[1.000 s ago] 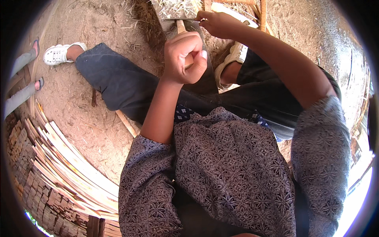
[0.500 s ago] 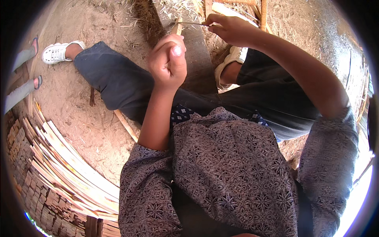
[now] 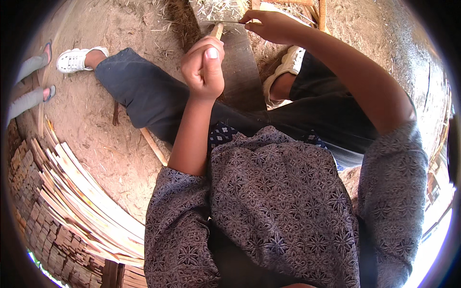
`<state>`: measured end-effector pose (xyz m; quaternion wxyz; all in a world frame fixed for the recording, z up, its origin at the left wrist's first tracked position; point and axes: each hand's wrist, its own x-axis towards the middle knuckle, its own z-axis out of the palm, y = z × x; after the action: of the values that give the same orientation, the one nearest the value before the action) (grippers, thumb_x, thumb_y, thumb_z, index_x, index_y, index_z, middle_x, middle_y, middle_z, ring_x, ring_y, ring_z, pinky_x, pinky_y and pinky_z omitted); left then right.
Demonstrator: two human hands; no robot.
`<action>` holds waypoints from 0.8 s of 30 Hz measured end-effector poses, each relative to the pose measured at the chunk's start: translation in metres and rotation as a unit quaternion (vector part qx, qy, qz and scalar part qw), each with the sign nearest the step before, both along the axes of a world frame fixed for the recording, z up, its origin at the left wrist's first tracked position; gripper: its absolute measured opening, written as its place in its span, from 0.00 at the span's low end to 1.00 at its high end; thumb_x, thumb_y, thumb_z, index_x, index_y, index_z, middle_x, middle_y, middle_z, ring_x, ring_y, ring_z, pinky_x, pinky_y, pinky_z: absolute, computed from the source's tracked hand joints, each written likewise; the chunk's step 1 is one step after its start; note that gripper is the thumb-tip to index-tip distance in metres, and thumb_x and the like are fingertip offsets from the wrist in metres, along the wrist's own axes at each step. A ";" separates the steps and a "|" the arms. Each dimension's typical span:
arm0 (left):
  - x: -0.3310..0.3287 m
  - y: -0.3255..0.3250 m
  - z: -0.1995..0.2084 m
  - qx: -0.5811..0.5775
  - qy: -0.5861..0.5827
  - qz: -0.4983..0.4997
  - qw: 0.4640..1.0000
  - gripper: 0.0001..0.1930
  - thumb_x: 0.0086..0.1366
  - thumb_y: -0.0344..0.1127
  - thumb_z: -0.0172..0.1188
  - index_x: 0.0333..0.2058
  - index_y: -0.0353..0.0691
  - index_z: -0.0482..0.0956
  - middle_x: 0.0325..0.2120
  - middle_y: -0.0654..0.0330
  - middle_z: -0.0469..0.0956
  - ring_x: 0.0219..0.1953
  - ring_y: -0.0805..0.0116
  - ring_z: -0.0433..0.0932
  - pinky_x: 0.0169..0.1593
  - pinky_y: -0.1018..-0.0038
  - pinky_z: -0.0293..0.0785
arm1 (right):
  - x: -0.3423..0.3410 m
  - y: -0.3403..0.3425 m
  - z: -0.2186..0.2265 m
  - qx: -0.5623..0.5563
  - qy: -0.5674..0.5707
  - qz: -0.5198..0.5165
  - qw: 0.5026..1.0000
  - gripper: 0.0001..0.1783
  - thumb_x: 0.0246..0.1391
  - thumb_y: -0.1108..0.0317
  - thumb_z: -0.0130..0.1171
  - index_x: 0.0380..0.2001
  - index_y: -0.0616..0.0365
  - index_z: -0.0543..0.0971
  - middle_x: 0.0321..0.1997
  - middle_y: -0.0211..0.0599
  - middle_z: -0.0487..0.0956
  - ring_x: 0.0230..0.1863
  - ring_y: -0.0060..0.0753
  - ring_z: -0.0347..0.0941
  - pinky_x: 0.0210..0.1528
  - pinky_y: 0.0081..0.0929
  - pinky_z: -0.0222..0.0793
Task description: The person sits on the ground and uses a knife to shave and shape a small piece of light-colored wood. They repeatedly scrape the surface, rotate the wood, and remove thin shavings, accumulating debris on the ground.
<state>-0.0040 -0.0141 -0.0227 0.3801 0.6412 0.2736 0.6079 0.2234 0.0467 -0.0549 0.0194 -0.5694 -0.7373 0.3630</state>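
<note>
My left hand (image 3: pixel 203 69) is closed around a short piece of pale wood (image 3: pixel 218 31), whose far end sticks out above the fist. From the right, my right hand (image 3: pixel 269 26) grips a knife, its handle mostly hidden by the fingers. The thin knife blade (image 3: pixel 226 21) lies crosswise at the tip of the wood and seems to touch it. Beneath both hands runs a worn plank (image 3: pixel 238 72) between my legs, with pale shavings (image 3: pixel 221 9) on its far end.
Long pale wood strips (image 3: pixel 91 201) lie at the lower left beside stacked small wood pieces (image 3: pixel 36 211). A wooden frame (image 3: pixel 321 14) stands beyond my right hand. Another person's feet (image 3: pixel 48 93) are at the far left. My white clogs (image 3: pixel 72 60) rest on the dirt floor.
The knife and my right hand have shifted slightly left and away from me, the blade now nearer the wood's tip. My left hand has moved slightly away from me, still holding the wood.
</note>
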 end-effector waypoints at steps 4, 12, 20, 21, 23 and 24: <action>-0.009 -0.006 -0.002 -0.024 -0.012 0.013 1.000 0.20 0.71 0.31 0.43 0.17 0.34 0.63 0.16 0.58 0.65 0.21 0.65 0.67 0.38 0.60 0.75 | -0.023 -0.019 0.069 -0.076 -0.034 0.027 0.996 0.18 0.70 0.51 0.53 0.57 0.43 0.76 0.42 0.43 0.85 0.43 0.43 0.83 0.49 0.41 0.74; 0.004 0.002 0.001 -0.011 0.007 0.010 1.000 0.17 0.69 0.29 0.46 0.19 0.33 0.66 0.17 0.56 0.68 0.20 0.62 0.69 0.32 0.65 0.72 | -0.018 0.002 -0.012 -0.005 -0.052 -0.003 0.999 0.18 0.69 0.52 0.51 0.55 0.45 0.76 0.39 0.49 0.84 0.40 0.58 0.82 0.46 0.50 0.76; -0.012 0.001 -0.008 -0.061 -0.130 0.097 0.985 0.25 0.80 0.42 0.37 0.20 0.40 0.60 0.18 0.59 0.66 0.24 0.65 0.68 0.44 0.61 0.75 | -0.014 0.000 0.034 -0.056 -0.028 -0.010 0.998 0.18 0.71 0.51 0.51 0.57 0.43 0.77 0.41 0.45 0.85 0.41 0.41 0.84 0.49 0.40 0.75; -0.013 0.001 -0.008 -0.065 -0.134 0.098 0.984 0.25 0.80 0.42 0.37 0.20 0.40 0.60 0.18 0.59 0.66 0.24 0.65 0.68 0.43 0.61 0.75 | -0.012 -0.007 0.039 -0.041 -0.014 0.004 0.999 0.18 0.71 0.51 0.51 0.57 0.43 0.76 0.41 0.44 0.85 0.41 0.41 0.83 0.49 0.40 0.75; -0.011 0.001 -0.008 -0.069 -0.135 0.091 0.984 0.25 0.80 0.42 0.36 0.20 0.40 0.60 0.17 0.59 0.66 0.23 0.65 0.67 0.42 0.61 0.74 | -0.013 -0.019 0.056 -0.025 -0.016 0.034 0.999 0.19 0.72 0.49 0.50 0.58 0.41 0.75 0.40 0.42 0.85 0.40 0.43 0.83 0.48 0.42 0.75; -0.011 0.000 -0.008 -0.069 -0.129 0.088 0.985 0.25 0.80 0.42 0.37 0.20 0.40 0.59 0.17 0.59 0.66 0.23 0.65 0.67 0.41 0.61 0.74 | -0.020 -0.021 0.063 -0.062 -0.053 0.018 0.997 0.18 0.72 0.50 0.50 0.57 0.43 0.76 0.39 0.41 0.86 0.39 0.45 0.83 0.47 0.43 0.75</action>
<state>-0.0146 -0.0144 -0.0305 0.4009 0.5028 0.3187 0.6963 0.2036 0.0260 0.0080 -0.0612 -0.5747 -0.7234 0.3777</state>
